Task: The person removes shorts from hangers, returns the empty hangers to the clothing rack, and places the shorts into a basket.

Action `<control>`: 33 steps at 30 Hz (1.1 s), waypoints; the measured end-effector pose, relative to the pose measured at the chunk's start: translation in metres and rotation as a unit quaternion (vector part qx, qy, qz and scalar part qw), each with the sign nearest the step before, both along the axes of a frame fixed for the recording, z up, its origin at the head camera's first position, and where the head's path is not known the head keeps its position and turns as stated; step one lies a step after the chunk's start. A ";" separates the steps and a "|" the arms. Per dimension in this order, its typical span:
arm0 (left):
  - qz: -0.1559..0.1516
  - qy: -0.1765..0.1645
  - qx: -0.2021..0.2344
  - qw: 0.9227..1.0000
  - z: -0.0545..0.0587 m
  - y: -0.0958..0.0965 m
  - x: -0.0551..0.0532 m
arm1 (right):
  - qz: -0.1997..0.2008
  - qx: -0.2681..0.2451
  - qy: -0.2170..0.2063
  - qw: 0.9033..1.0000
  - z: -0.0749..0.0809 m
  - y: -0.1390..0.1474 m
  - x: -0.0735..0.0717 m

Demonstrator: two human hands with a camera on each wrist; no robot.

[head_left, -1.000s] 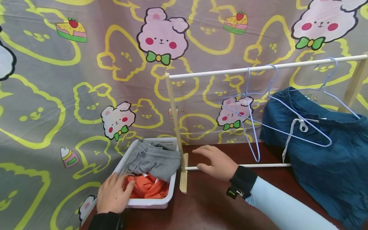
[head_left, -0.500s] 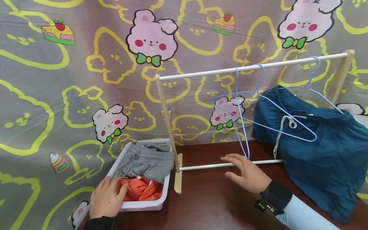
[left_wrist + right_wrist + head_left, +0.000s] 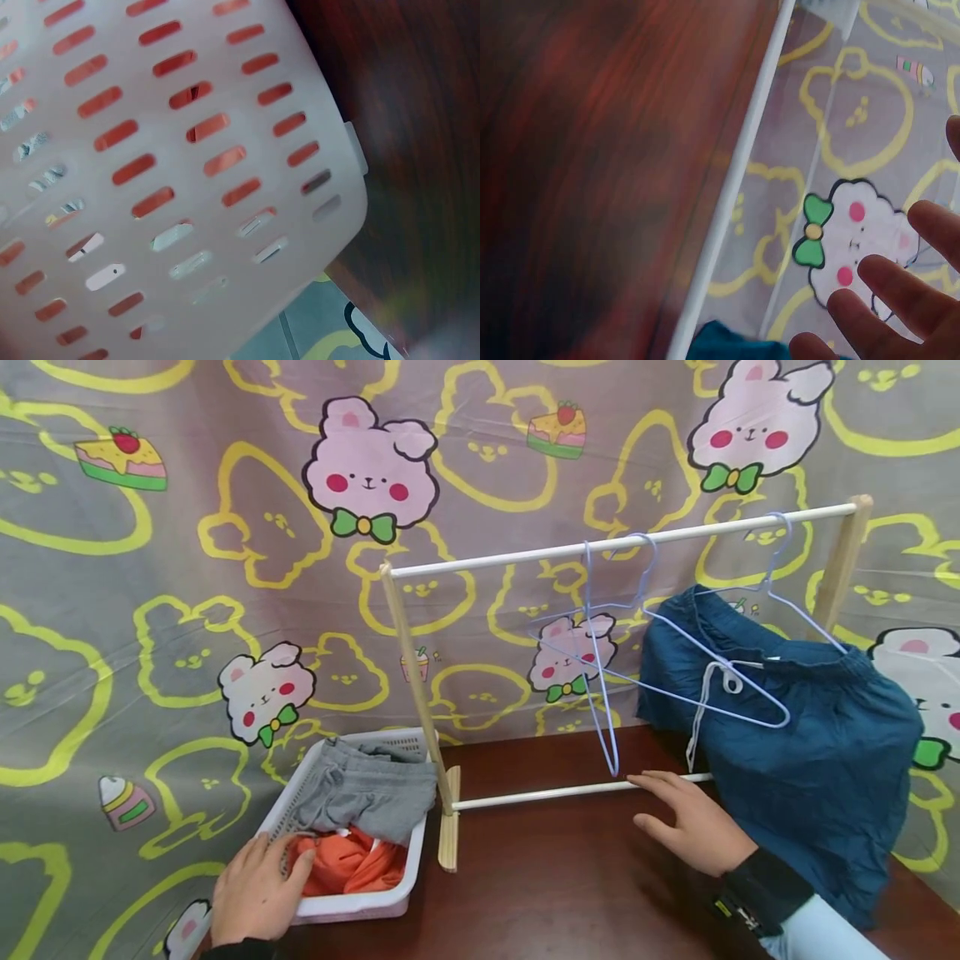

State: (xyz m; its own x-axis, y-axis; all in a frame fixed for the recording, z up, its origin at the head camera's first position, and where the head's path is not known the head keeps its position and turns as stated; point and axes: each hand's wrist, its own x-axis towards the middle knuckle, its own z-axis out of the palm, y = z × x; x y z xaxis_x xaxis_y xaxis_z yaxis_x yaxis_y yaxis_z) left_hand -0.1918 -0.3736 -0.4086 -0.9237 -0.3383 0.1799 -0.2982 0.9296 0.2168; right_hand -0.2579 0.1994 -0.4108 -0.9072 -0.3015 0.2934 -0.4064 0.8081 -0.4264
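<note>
Two hands: we see the right hand [image 3: 693,827], fingers apart, shifted toward blue shorts [image 3: 802,735], leaving only the left hand [image 3: 255,892], grip unclear, at the basket's [image 3: 360,906] near-left corner.

Orange cloth [image 3: 133,169] shows through a slotted white basket [image 3: 178,160] against a dark tabletop [image 3: 424,150].

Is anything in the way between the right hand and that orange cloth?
Yes: the rack's wooden foot and, beside it, the basket's right wall stand between the right hand and the orange cloth. Above them, the way looks open.
</note>
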 end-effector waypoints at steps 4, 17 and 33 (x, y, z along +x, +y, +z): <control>-0.002 0.004 0.001 1.000 0.000 -0.001 0.001 | -0.011 0.001 0.000 1.000 -0.005 0.009 0.003; -0.040 -0.020 0.041 0.998 0.020 -0.007 -0.002 | -0.024 0.011 -0.018 0.999 -0.009 0.017 0.006; -0.170 0.061 0.102 0.978 0.095 0.062 -0.024 | -0.030 0.008 -0.035 0.999 -0.010 0.010 0.008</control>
